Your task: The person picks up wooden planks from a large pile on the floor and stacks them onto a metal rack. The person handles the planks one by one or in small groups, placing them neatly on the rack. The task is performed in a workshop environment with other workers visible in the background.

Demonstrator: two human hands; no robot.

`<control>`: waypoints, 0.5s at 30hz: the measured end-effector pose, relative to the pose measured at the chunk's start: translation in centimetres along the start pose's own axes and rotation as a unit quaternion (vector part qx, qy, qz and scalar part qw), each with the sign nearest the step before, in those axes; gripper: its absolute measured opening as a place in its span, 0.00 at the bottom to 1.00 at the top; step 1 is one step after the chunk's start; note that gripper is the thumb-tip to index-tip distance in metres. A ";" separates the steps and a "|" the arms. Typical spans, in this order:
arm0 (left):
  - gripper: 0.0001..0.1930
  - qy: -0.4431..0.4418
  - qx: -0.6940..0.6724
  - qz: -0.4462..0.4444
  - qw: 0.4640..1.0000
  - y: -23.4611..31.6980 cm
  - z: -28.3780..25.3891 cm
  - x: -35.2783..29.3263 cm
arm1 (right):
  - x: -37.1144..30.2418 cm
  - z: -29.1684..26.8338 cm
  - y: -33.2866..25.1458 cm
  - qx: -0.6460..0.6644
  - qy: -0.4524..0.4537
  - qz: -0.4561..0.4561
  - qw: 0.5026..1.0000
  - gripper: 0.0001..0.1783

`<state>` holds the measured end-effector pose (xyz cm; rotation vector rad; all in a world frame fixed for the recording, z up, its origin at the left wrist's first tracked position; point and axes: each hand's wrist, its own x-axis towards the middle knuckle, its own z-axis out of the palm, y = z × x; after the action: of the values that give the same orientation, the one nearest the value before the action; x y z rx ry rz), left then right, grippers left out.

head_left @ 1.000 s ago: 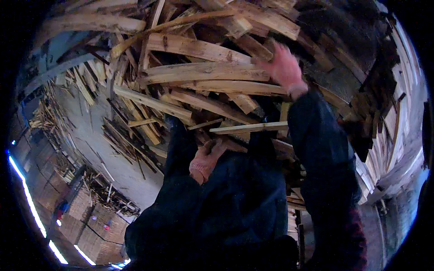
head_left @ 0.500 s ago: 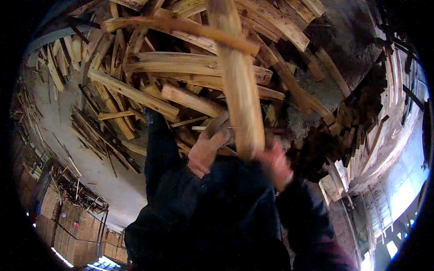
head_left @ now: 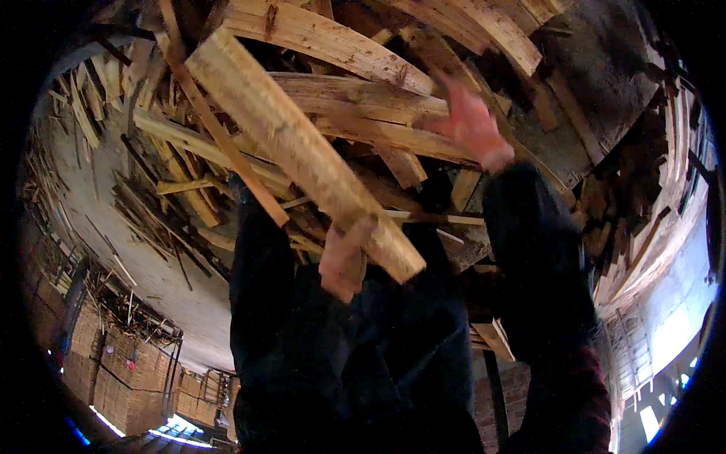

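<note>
A long, pale, rough-faced wooden plank (head_left: 291,144) slants across the middle, its near end over my lap. My left hand (head_left: 344,261) is closed around it close to that end. To the right, my right hand (head_left: 473,125) is stretched out over the pile, somewhat blurred, with thumb and fingers apart and nothing between them. Below its fingers lie a split plank (head_left: 355,94) and a curved plank (head_left: 325,38) with dark bark marks. A narrow reddish strip of wood (head_left: 227,144) lies left of the held plank, slanting the same way.
Loose planks and offcuts heap up ahead of me. Thin sticks (head_left: 162,227) lie on the pale floor (head_left: 178,314) at left. Large bundled brown stacks (head_left: 128,378) stand at lower left. Boards (head_left: 658,189) lean along the right side.
The held plank has swung from nearly upright to slanting up-left. My right hand has left its near end and reached forward over the pile. The narrow strip has turned steeper and shifted left.
</note>
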<state>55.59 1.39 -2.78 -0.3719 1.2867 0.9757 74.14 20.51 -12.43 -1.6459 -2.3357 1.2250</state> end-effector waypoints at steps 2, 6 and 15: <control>0.27 0.053 0.074 -0.052 0.994 0.7 0.3 4.4 | 6.3 2.3 3.3 -0.127 -0.079 -0.001 0.989 0.41; 0.31 0.016 0.032 -0.037 0.999 -1.1 -3.7 12.3 | 11.7 4.5 3.4 -0.289 -0.158 -0.052 0.943 0.35; 0.31 -0.102 0.056 -0.057 0.992 -1.1 -7.0 13.9 | 5.0 6.5 3.9 0.114 -0.218 0.202 0.948 0.39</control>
<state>51.59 1.31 -17.84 -0.2479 1.1160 0.8192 72.11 21.27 -21.21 -1.9952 -1.9904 2.0375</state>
